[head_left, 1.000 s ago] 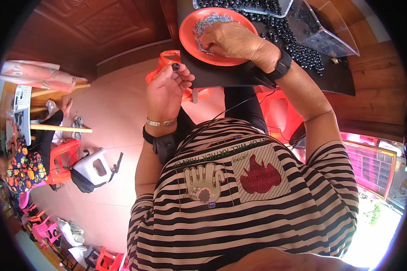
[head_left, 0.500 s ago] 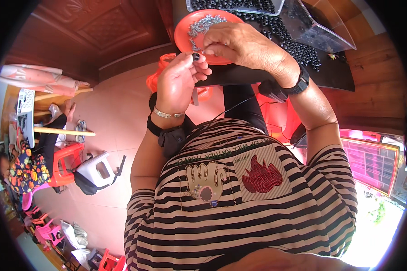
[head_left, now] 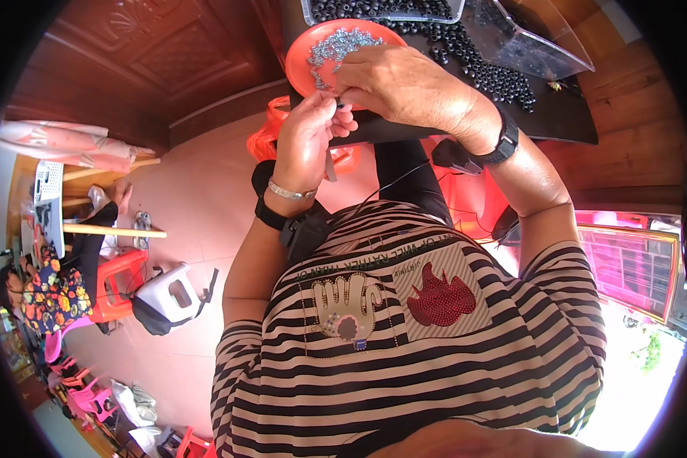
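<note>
My left hand [head_left: 307, 130] is closed in a pinch, a small black round bead-like piece [head_left: 340, 104] between its thumb and fingers. Over the near edge of an orange-red plate [head_left: 296, 67], my right hand [head_left: 404, 85] has its fingertips pressed together right against that black piece. Whatever lies between the right fingertips is too small and too covered to make out. Small silver metal parts [head_left: 343, 44] are spread in the plate, some behind my right hand.
Many loose black round pieces [head_left: 500, 80] lie on the dark table [head_left: 557, 126], beside a clear plastic box [head_left: 534, 46]. A clear tray [head_left: 389, 18] of more stands at the back. A red plastic bag [head_left: 267, 131] hangs left. Another person [head_left: 57, 294] sits far left.
My right fingertips have come down from above the plate to the black piece. My left thumb and fingers have turned in and now cover more of it.
</note>
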### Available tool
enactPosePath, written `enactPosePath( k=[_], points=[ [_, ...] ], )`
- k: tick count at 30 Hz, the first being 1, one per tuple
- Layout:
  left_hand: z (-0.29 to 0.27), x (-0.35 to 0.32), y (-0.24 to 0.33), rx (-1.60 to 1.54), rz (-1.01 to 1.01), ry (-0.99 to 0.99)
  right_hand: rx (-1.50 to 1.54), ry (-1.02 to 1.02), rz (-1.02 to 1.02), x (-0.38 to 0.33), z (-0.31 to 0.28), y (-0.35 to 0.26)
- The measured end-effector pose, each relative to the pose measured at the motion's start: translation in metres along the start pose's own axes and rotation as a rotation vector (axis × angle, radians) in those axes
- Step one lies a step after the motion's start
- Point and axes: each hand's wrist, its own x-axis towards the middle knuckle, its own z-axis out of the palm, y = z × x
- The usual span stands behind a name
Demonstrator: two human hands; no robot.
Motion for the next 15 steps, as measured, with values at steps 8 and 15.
enactPosePath(
  k=[8,15],
  points=[
    [-0.005,-0.009,-0.002,-0.391,-0.034,-0.248,0.698,-0.014,0.301,-0.005,0.02,0.001],
    [-0.001,-0.011,0.002,-0.22,-0.025,-0.293,0.691,0.135,0.367,-0.025,0.021,0.016]
  ],
)
